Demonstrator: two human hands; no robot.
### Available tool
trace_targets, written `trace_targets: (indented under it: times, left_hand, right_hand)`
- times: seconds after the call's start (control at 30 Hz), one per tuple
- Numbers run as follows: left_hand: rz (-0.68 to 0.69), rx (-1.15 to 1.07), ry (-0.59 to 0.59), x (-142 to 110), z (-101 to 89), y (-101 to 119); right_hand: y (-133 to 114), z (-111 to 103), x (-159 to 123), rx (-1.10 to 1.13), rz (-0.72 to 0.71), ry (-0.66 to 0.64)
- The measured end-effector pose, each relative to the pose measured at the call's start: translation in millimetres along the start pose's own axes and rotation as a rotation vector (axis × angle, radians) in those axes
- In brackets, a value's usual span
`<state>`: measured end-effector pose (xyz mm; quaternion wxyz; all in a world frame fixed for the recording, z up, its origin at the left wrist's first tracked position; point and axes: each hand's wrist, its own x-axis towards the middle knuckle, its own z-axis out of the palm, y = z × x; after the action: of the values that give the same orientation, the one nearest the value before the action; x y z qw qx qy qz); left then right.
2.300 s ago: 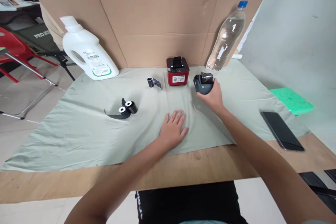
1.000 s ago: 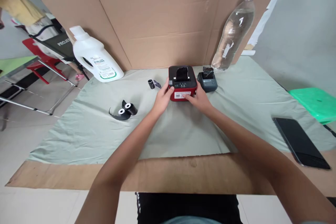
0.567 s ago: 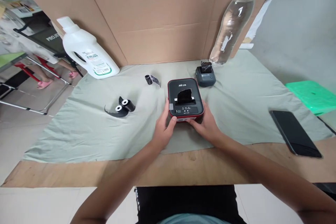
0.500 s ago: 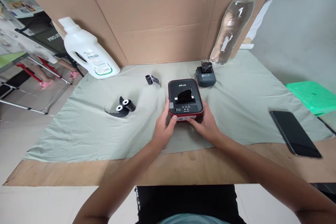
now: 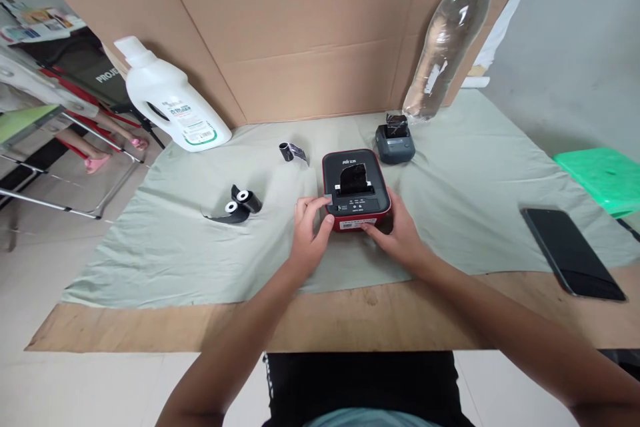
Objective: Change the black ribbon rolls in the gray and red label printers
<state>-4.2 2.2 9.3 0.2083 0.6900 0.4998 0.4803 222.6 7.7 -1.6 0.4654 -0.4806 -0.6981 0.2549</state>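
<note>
A black-topped label printer [image 5: 356, 203] with a red lower body sits on the cloth, a strip of black film standing out of its top slot. My right hand [image 5: 400, 233] is closed around its right front side, thumb against the front face. At the left front corner, my left hand [image 5: 311, 230] is bent over it, fingertips on a small grey tab [image 5: 329, 199] and thumb at the front corner. Behind it to the right stands a smaller dark printer [image 5: 395, 147] with black film sticking out.
Two black film rolls [image 5: 243, 205] lie to the left, and a small roll [image 5: 293, 152] lies farther back. A white jug [image 5: 170, 97] and a water bottle [image 5: 450, 40] stand against the cardboard [image 5: 310, 33]. A phone [image 5: 570, 250] rests at the right edge. A person's legs show far left.
My left hand's fingers have come up from the printer's side onto its top left corner. My right hand keeps its hold. The view has shifted slightly.
</note>
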Motion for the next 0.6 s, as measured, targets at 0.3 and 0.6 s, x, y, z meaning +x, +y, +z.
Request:
trace_targets:
  times: [0.3, 0.6]
  left_hand:
    - [-0.001, 0.055, 0.005, 9, -1.6, -5]
    - [-0.004, 0.019, 0.014, 12, 1.0, -7]
  right_hand:
    - [0, 2, -1, 0.008, 0.023, 0.004]
    - [1, 1, 0, 0.007, 0.008, -0.004]
